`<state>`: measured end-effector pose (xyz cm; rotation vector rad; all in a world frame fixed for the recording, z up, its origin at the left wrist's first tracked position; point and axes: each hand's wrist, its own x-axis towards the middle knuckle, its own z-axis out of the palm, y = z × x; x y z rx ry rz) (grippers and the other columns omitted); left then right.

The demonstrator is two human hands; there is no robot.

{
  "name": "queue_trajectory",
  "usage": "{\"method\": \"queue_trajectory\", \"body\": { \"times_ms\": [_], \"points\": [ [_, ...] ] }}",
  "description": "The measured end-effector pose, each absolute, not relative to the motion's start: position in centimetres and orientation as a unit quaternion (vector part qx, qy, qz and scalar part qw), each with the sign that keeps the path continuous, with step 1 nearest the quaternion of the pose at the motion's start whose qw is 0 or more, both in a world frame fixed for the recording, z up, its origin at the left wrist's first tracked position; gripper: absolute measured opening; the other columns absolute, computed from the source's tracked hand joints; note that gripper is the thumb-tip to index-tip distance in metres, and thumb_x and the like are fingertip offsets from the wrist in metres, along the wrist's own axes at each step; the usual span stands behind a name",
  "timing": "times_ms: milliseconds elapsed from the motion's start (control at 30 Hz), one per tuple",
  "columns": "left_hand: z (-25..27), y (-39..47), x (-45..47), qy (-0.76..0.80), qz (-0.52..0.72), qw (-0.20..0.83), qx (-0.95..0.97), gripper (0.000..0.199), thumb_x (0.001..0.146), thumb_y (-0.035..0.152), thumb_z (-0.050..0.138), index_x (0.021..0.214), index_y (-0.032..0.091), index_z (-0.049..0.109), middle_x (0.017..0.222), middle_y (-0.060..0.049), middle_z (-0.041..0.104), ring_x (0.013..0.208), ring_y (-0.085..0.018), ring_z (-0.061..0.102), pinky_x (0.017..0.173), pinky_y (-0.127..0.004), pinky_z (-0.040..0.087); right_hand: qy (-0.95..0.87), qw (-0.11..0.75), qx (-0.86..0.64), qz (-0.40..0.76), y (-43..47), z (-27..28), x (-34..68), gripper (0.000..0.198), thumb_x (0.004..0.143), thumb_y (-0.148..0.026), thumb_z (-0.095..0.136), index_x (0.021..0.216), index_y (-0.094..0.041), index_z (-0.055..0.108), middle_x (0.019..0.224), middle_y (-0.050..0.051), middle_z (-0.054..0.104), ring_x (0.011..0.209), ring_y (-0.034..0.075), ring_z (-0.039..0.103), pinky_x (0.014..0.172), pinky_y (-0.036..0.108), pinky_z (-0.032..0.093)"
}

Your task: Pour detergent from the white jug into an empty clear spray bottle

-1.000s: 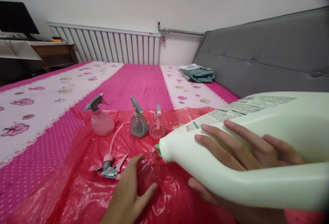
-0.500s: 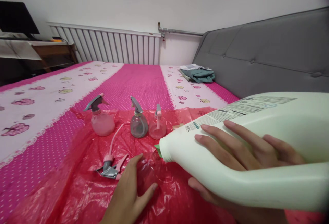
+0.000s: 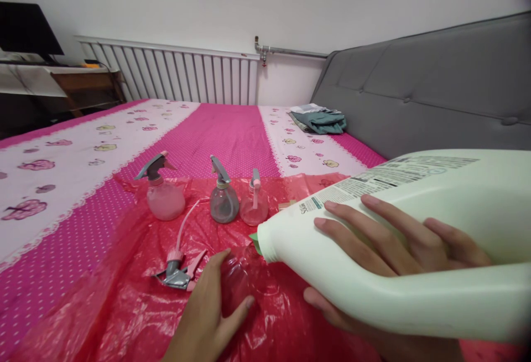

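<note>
My right hand (image 3: pixel 398 246) grips a large pale-green detergent bottle (image 3: pixel 415 306), tipped on its side with its green spout (image 3: pixel 256 243) toward the left. Below the spout, my left hand (image 3: pixel 213 306) curves around a small clear spray bottle body (image 3: pixel 238 279) without its top; whether liquid runs into it I cannot make out. Left of that hand lies a grey and pink spray head (image 3: pixel 176 273) with its tube. Behind stand a pink spray bottle (image 3: pixel 166 201), a grey spray bottle (image 3: pixel 224 201) and a clear one with a pink trigger (image 3: pixel 254 204).
A red plastic sheet (image 3: pixel 128 290) lies under the bottles on a pink patterned bed (image 3: pixel 228 129). Folded clothes (image 3: pixel 319 118) rest near the grey headboard (image 3: pixel 435 74). A white radiator (image 3: pixel 174 71) lines the wall, with a desk and a monitor (image 3: pixel 27 30) at left.
</note>
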<state>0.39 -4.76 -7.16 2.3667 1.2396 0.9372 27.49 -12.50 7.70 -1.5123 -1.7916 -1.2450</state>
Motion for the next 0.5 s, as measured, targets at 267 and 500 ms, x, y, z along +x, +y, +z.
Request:
{"method": "queue_trajectory", "body": {
  "times_ms": [267,500],
  "points": [
    [-6.93,-4.81,0.52,0.43,0.315,0.138,0.835,0.06,0.104,0.047,0.06,0.154,0.026,0.033,0.147,-0.02,0.067,0.13,-0.04,0.072,0.1,-0.06,0.065,-0.653,0.251,-0.545,-0.461,-12.15,7.75,27.41,0.052,0.107,-0.069,0.043,0.13,-0.029,0.067,0.147,-0.017,0.053,0.135,0.015,0.054,0.138,0.031,0.015],
    [-7.13,-4.79,0.51,0.432,0.314,0.126,0.836,0.062,0.103,0.045,0.062,0.155,0.025,0.034,0.148,-0.02,0.066,0.131,-0.041,0.072,0.101,-0.058,0.065,-0.65,0.245,-0.553,-0.459,-12.33,7.76,27.54,0.051,0.108,-0.068,0.041,0.131,-0.03,0.065,0.148,-0.018,0.051,0.136,0.016,0.054,0.137,0.033,0.018]
  ]
}}
